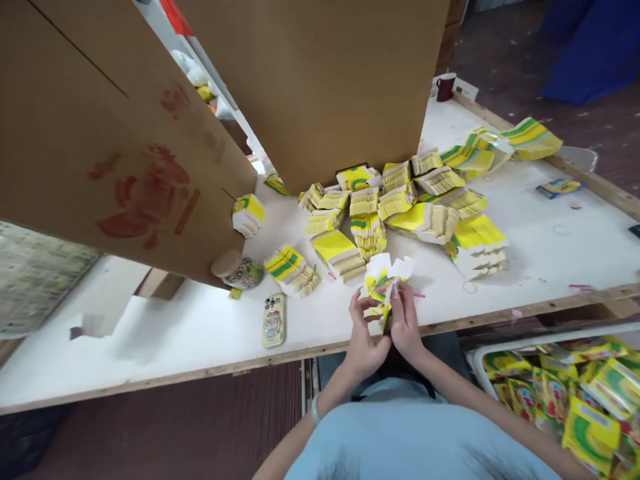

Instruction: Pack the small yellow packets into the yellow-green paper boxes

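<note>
In the head view, my left hand and my right hand are close together at the table's front edge. Between them is a small yellow, green and white printed carton, its white flaps standing up at the far end. My left fingers curl around its left side, thumb toward me. My right fingers pinch the right side near the white flaps. Just beyond lie stacks of flattened yellow cartons, the nearest at the upper left of my hands. Another stack is to the right.
A phone in a cartoon case, a lidded jar and tall cardboard boxes stand or lie on the white table. A blue-yellow packet and a dark mug are on the right. Below, a white bin holds filled yellow packs.
</note>
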`<act>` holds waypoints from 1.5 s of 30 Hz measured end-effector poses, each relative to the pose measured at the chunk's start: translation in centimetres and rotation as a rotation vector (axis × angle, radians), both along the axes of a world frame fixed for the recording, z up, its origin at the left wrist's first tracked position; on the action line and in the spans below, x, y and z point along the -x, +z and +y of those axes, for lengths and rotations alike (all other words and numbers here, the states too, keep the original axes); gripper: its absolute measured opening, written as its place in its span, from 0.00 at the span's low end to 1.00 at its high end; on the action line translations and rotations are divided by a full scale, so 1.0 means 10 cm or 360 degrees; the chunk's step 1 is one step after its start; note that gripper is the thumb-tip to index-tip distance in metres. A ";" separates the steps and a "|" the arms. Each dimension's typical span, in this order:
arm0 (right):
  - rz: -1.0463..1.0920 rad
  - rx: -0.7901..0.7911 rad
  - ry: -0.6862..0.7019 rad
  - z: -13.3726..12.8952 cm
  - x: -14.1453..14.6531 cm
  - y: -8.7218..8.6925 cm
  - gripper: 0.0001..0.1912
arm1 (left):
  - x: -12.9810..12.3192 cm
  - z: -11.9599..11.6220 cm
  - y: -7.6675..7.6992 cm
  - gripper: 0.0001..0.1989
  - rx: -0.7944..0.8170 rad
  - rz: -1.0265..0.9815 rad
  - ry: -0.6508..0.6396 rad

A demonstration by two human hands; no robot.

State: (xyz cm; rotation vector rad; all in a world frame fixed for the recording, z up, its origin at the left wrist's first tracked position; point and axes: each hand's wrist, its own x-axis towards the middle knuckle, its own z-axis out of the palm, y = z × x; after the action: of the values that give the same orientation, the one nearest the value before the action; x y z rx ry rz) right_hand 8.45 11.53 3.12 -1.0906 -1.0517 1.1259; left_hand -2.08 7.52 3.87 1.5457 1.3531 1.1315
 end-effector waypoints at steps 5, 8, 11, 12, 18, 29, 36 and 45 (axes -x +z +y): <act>-0.0362 -0.0320 0.0120 -0.10 -0.17 0.16 0.18 | -0.01 0.09 0.15 0.45 0.0170 -0.0288 -0.0494; -0.0453 -0.0263 0.0300 -0.09 -0.29 0.30 0.19 | -0.02 0.08 0.31 0.38 0.0182 -0.0212 -0.0495; -0.0168 0.0031 0.0437 -0.06 -0.35 0.38 0.20 | -0.02 0.06 0.45 0.29 0.0320 -0.0119 -0.0465; -0.0050 0.0137 0.0447 -0.04 -0.35 0.39 0.21 | -0.01 0.06 0.47 0.25 0.0377 -0.0081 -0.0424; 0.0302 0.0419 0.0502 0.03 -0.30 0.38 0.24 | 0.04 0.03 0.42 0.19 0.0665 -0.0155 -0.0265; 0.0152 0.0391 0.0235 -0.14 -0.32 0.25 0.20 | -0.07 0.02 0.35 0.34 0.0803 -0.0503 -0.0174; -0.0088 0.0195 0.0113 -0.14 -0.35 0.29 0.16 | 0.03 0.06 0.46 0.29 0.0716 -0.0436 -0.0262; 0.0114 0.0292 0.0203 -0.25 -0.37 0.27 0.17 | 0.05 0.06 0.40 0.31 0.0844 -0.0526 -0.0315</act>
State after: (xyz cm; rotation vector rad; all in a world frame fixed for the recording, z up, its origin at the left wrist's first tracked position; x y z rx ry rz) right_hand 12.13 9.05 5.82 -1.1300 -0.9874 1.3752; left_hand -2.58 8.11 7.83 1.0287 1.1279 0.7788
